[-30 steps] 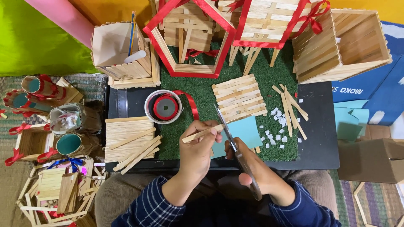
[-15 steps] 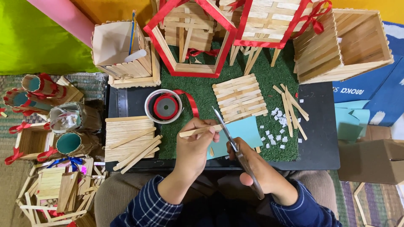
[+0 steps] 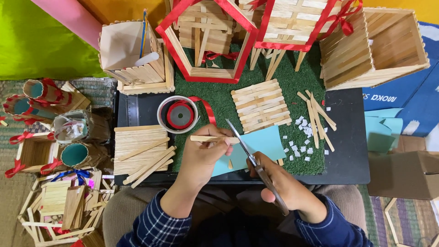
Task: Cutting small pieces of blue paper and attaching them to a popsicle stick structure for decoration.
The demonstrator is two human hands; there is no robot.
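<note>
The person sits over a patch of green artificial turf laid on a black board, and everything else sits around it. The left hand pinches a thin pale wooden craft stick between thumb and fingertips at the turf's near edge, holding it level and crosswise, probably so that its right tip is offered to the blades. The right hand is closed through the handles of a pair of grey metal scissors, whose blades slant up and left to meet the stick's end; I judge they are set to trim that tip. Just under the stick, on a light blue paper sheet at the turf's near right, lies a small wooden offcut.

Beyond the hands, mid-turf, rests a flat panel of glued wooden sticks, and to its left a reel of red ribbon in a clear round case. Loose sticks and small white scraps lie at the turf's right edge, and a stack of plain sticks just off its left edge, within easy reach.
</note>
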